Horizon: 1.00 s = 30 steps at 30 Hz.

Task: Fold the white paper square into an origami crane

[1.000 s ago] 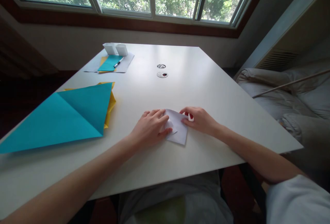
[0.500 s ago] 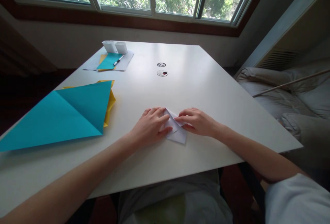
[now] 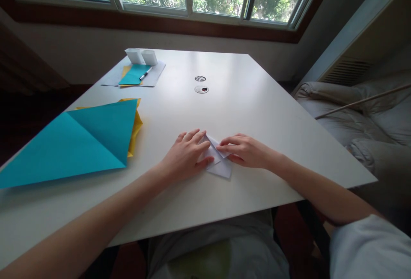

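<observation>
A second ago the right hand [image 3: 245,150] pinched the outer corner of the white paper [image 3: 222,170]; now that corner is turned inward, its fingers resting on the flap. Whether thumb and fingers nip it cannot be told. The left hand [image 3: 189,152], little changed, lies on the paper with fingers loosely spread, gripping nothing visible. This one paper sits near the front edge of the table [image 3: 257,112], between both hands. Leftward lies one large turquoise sheet [image 3: 80,142] over yellow paper [image 3: 136,129]; beyond are one small turquoise sheet [image 3: 131,75], one pen [image 3: 145,73] and two white containers [image 3: 149,57].
</observation>
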### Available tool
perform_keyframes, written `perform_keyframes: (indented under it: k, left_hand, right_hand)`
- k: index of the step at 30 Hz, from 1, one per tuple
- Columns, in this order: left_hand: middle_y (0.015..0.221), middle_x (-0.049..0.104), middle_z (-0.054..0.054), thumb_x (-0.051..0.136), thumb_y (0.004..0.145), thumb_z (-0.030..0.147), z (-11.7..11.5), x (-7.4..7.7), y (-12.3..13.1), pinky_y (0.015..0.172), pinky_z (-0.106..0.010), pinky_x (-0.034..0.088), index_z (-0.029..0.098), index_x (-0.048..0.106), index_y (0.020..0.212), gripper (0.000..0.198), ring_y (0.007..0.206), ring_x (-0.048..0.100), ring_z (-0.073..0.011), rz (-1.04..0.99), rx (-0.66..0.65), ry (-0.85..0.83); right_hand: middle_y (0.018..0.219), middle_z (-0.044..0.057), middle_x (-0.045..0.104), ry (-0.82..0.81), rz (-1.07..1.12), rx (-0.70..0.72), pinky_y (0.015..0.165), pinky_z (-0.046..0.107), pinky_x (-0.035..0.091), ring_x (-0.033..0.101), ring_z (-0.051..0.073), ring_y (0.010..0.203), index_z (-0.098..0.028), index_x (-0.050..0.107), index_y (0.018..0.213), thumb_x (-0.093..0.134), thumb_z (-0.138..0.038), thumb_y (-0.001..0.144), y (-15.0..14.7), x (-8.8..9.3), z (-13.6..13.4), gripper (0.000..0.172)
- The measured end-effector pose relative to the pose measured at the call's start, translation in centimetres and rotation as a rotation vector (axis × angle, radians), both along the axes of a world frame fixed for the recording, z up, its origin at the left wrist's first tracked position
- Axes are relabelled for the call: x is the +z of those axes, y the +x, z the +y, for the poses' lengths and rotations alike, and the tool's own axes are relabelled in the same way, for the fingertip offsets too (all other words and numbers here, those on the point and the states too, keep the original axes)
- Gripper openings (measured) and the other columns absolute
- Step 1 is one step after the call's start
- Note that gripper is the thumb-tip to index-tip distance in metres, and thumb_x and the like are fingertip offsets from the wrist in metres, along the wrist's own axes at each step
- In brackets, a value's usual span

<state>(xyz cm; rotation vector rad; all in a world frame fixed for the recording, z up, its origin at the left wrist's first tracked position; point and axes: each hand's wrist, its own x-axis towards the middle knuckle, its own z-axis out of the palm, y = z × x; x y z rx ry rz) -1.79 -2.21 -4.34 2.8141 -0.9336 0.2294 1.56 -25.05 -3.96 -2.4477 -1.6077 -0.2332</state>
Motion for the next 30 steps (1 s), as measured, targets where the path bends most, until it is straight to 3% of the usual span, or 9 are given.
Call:
perform_keyframes:
  k: [30]
  left_hand:
    - [0.121,0.049,-0.009,0.044,0.085,0.043,0.03,0.10,0.03,0.093,-0.045,0.035,0.023,0.056,0.096,0.025,0.117,0.040,-0.0279,0.025,-0.018,-0.018]
  right_hand:
    - [0.109,0.008,0.058,-0.023,-0.005,-0.016,0.082,0.033,0.044,0.058,0.017,0.088,-0.019,0.057,0.108,0.047,-0.016,0.084,-0.09,-0.11,-0.01,0.026]
